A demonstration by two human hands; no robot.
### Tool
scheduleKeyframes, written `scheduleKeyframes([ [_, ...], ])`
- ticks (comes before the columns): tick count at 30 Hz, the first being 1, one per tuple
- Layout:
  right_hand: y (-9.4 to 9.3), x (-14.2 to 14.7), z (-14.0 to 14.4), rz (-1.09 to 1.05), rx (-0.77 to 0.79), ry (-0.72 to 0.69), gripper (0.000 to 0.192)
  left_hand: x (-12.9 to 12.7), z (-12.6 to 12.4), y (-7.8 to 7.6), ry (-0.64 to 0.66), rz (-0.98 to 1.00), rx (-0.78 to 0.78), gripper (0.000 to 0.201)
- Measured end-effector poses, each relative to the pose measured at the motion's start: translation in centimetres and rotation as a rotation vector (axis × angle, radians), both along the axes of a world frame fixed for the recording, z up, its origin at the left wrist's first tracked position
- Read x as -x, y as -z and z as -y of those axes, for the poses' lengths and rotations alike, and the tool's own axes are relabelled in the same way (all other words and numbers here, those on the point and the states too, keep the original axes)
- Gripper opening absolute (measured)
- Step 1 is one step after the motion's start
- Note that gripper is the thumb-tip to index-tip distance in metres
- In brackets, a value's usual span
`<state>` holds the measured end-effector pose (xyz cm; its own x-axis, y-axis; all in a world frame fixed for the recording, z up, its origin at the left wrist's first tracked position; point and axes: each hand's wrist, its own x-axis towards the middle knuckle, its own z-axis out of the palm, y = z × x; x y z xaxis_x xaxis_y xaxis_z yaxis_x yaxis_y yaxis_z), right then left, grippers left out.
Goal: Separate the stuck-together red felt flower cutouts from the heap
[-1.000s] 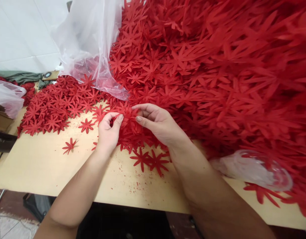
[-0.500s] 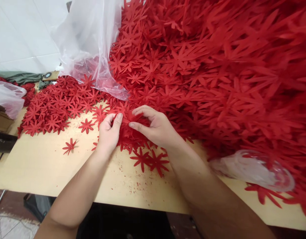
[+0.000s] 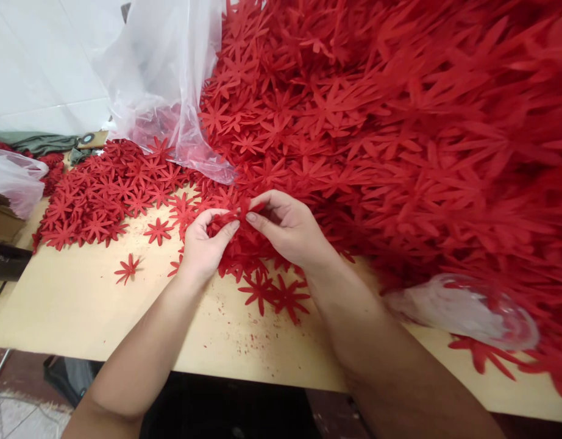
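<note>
Near the middle of the bench (image 3: 80,305), a little back from its front edge, the left hand (image 3: 203,244) and the right hand (image 3: 288,228) meet over a small clump of red flower cutouts (image 3: 238,244). Both hands are pinched narrow, thumb against fingertips, on the same red pieces between them; whether they hold one cutout or several stuck together cannot be told.

Toward the left back corner lies a low, spread patch of cutouts (image 3: 102,195), flat on the wood, and it looks like the part already worked through. A few single ones lie apart from it, one lone flower (image 3: 127,268) nearer the front edge and two more (image 3: 274,296) just in front of the hands.

Much more seems left than done, judging by bulk: the great red heap (image 3: 400,134) covers the right half of the bench and rises toward the back, dwarfing the flat patch. A clear plastic bag (image 3: 166,79) slumps open at the back, touching the heap, and another bit of clear plastic (image 3: 464,311) lies near the front right edge. Red crumbs dot the bare wood.
</note>
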<state>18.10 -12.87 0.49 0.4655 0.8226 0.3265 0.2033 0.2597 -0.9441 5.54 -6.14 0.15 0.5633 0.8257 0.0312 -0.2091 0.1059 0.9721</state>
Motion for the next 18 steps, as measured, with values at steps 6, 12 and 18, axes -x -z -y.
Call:
scheduleKeyframes([
  [6,0.0,0.2,-0.2,-0.046,-0.042,0.066,0.016,-0.2,0.1,0.0,-0.010,0.002,-0.025,0.030],
  [12,1.0,-1.1,-0.4,-0.053,-0.053,0.219,0.016,-0.2,-0.1,-0.1,-0.051,-0.011,-0.001,0.034],
  [18,2.3,-4.2,-0.3,-0.119,-0.118,0.363,0.020,0.0,-0.6,-0.2,-0.082,0.007,0.015,0.036],
])
